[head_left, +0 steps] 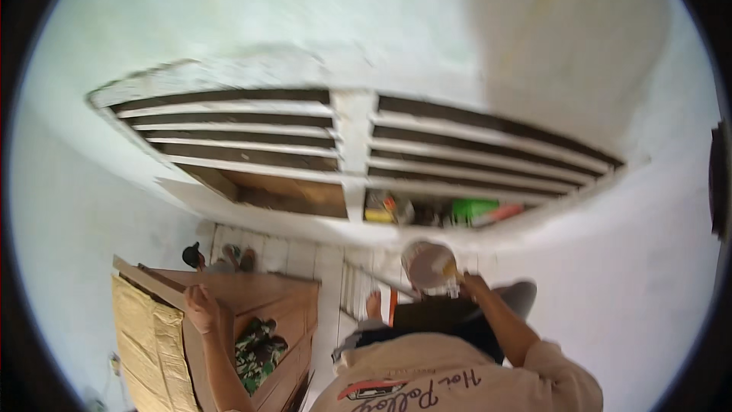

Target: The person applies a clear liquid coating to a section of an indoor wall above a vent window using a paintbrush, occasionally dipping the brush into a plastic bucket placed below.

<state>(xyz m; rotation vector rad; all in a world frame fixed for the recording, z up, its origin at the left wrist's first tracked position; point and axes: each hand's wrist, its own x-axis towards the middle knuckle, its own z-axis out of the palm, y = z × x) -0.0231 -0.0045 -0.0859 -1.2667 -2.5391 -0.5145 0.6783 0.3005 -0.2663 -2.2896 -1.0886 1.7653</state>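
Note:
My right hand point(474, 287) is closed beside the rim of a round paint bucket point(428, 261). A yellowish paintbrush point(448, 265) lies across the bucket's opening, and its near end runs to my fingers. Greyish-pink paint shows inside. Out to the left, my left hand point(200, 305) has its fingers curled at the upper edge of a brown wooden cabinet point(252, 284); the fingertips are partly hidden. Ahead of me is a white wall point(290, 15) with a slatted vent point(353, 137).
Below are a ladder point(349, 290), my bare foot point(374, 305) and white floor tiles point(293, 254). Another person wearing a black cap point(192, 255) is down beyond the cabinet. Camouflage cloth point(259, 351) and a cardboard sheet point(149, 336) are at the cabinet. Coloured items point(474, 209) show behind the slats.

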